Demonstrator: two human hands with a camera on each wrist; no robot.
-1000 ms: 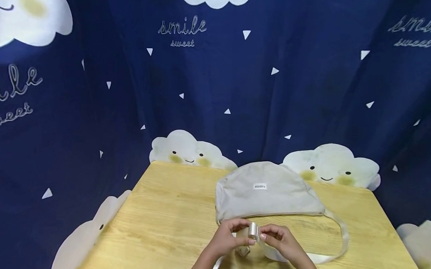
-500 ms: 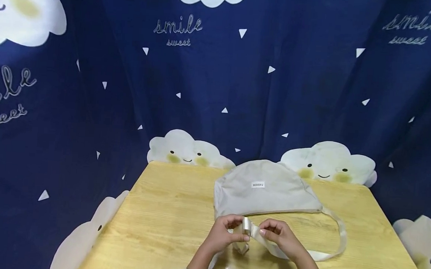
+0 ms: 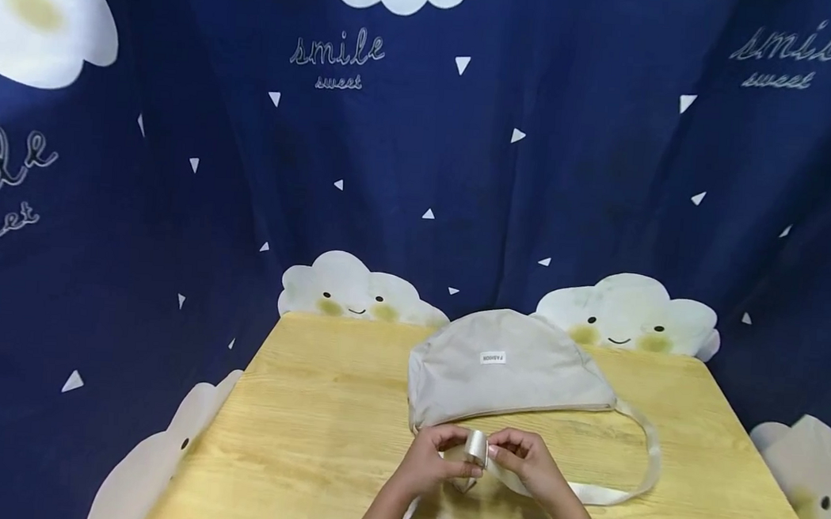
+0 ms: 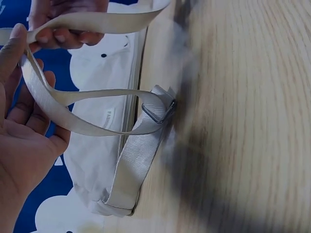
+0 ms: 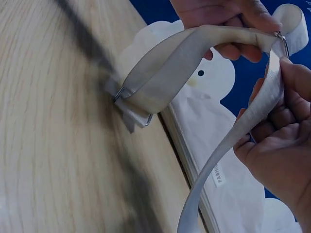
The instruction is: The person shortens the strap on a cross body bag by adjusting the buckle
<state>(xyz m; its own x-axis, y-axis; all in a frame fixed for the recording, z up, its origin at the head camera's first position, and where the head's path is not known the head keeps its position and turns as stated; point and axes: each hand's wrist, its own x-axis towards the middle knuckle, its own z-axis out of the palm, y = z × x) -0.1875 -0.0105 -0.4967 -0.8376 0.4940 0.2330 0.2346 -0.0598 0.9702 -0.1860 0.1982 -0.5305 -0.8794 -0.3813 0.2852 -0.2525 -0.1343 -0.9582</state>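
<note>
A pale beige shoulder bag [image 3: 508, 372] with a small label lies on the wooden table, its webbing strap [image 3: 649, 456] curving out to the right. In the head view, my left hand [image 3: 426, 462] pinches the strap beside a raised strap loop [image 3: 476, 447]. My right hand [image 3: 530, 463] pinches it just right of that loop. A metal slider buckle [image 5: 284, 42] sits on the strap between the two hands in the right wrist view. Below them, a doubled length of strap runs through a rectangular metal ring [image 4: 158, 114] near the tabletop.
Bare wooden tabletop [image 3: 321, 397] extends to the left of the bag. Behind the table hangs a dark blue curtain [image 3: 407, 156] printed with smiling clouds and white triangles.
Half a second ago my hands were farther apart, with the buckle showing between them. Now my right hand is close against the strap loop. The head view has shifted slightly; the bag lies still.
</note>
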